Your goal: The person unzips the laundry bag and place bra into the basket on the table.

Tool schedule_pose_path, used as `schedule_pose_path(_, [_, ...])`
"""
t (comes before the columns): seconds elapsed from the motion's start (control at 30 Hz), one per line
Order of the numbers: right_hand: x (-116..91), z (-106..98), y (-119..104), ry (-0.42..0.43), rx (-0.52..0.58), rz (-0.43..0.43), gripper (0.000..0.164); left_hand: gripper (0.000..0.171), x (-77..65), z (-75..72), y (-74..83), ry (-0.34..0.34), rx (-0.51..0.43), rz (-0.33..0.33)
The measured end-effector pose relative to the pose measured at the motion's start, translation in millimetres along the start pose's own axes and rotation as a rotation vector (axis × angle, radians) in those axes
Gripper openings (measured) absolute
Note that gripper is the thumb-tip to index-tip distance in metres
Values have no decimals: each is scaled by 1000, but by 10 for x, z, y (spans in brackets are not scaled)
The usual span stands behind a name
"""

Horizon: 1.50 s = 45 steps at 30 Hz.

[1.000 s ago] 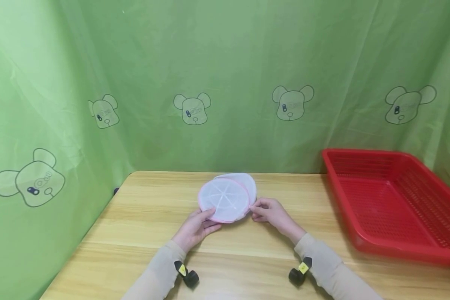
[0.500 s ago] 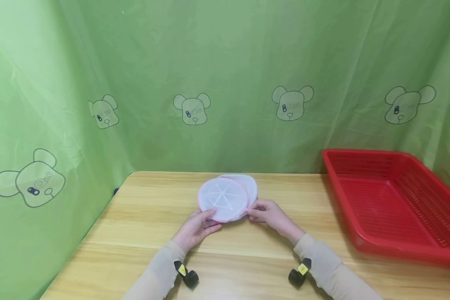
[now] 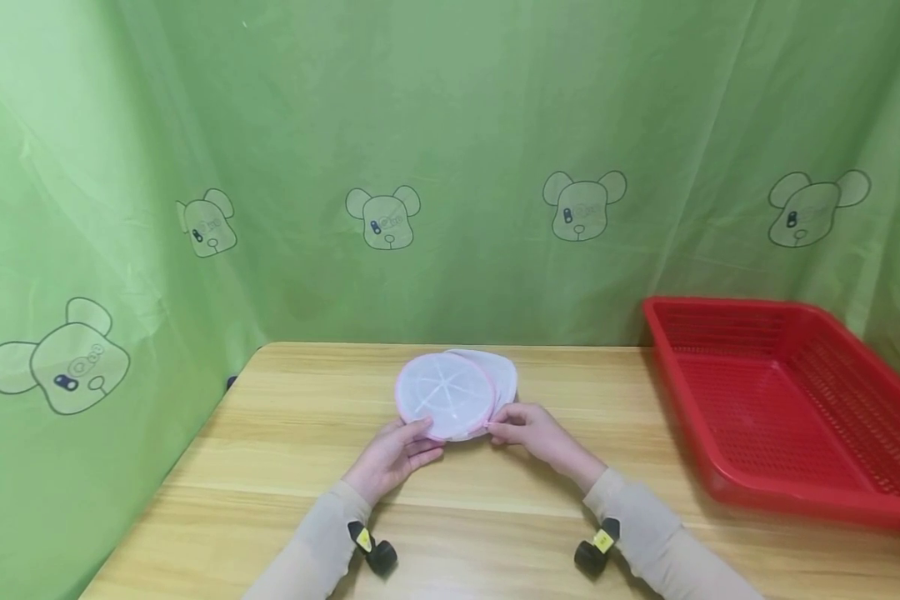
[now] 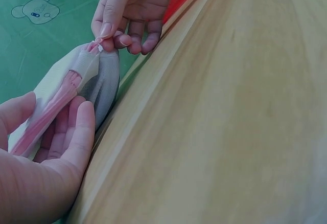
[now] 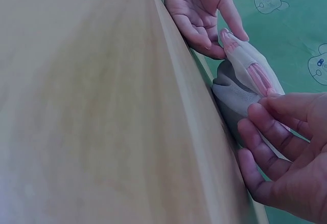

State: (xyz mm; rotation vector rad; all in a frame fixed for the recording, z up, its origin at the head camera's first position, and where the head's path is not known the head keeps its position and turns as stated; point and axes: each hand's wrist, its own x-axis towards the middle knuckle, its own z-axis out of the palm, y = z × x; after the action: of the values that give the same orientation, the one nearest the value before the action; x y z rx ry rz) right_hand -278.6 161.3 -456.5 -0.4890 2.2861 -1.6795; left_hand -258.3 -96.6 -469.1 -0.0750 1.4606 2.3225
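Note:
A round white mesh laundry bag (image 3: 446, 396) with pink edging and a pink zipper (image 4: 65, 93) is held up over the far half of the table. Its back panel (image 3: 504, 379) juts out to the right behind the front one. My left hand (image 3: 392, 457) grips the bag's lower left edge, thumb on the front panel and fingers beneath. At the lower right edge, my right hand (image 3: 532, 433) pinches the zipper's pull end between thumb and forefinger. The right wrist view shows this pinch at the pink zipper strip (image 5: 260, 76), the other fingers loosely bent.
A red plastic basket (image 3: 708, 450) with slotted walls stands on the right side of the wooden table (image 3: 285, 433). Green curtains (image 3: 450, 100) with bear-head prints hang behind the table and along the left.
My right hand has slid a little left and toward me along the bag's edge with the zipper end. The front panel has tilted slightly; my left hand stays in place.

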Motion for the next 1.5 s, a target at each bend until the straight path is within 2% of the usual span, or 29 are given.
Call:
schedule_pose_path(0.63, [18, -28, 76, 4, 42, -9, 26, 48, -8, 3, -4, -1, -8, -4])
schedule_pose_path(1.07, [4, -40, 11, 9, 103, 25, 26, 45, 1, 17, -1, 23, 2, -7])
schedule_pose_path(1.5, [26, -55, 25, 79, 117, 57, 23, 50, 4, 20, -4, 16, 19, -3])
